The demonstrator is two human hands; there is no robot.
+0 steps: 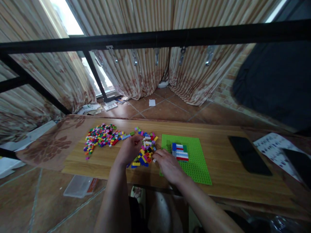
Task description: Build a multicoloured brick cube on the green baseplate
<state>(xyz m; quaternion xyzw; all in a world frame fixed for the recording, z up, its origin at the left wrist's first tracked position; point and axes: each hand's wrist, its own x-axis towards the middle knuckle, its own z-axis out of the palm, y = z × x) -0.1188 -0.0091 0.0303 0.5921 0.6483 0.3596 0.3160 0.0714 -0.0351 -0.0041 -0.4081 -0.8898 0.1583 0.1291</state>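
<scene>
A loose pile of coloured toy bricks (pixel 145 155) lies between my two hands. My left hand (pixel 131 149) is over the left side of this pile, its fingers curled together near some white bricks (pixel 147 139); what they pinch is too small to make out. My right hand (pixel 167 163) reaches in from the other side, with a small white brick (pixel 154 160) at its closed fingertips. Under and beside that hand is a green baseplate (pixel 198 161). On the plate stands a low build of blue, white, red and green bricks (pixel 180 152).
A larger heap of mixed small bricks (pixel 102 137) spreads over the left of the wooden board (pixel 218 184). A dark phone-like slab (pixel 249 155) lies at the right, beside a printed sheet (pixel 279 152). A black metal rail (pixel 150 39) crosses beyond the board. A clear plastic box (pixel 77 186) is on the floor.
</scene>
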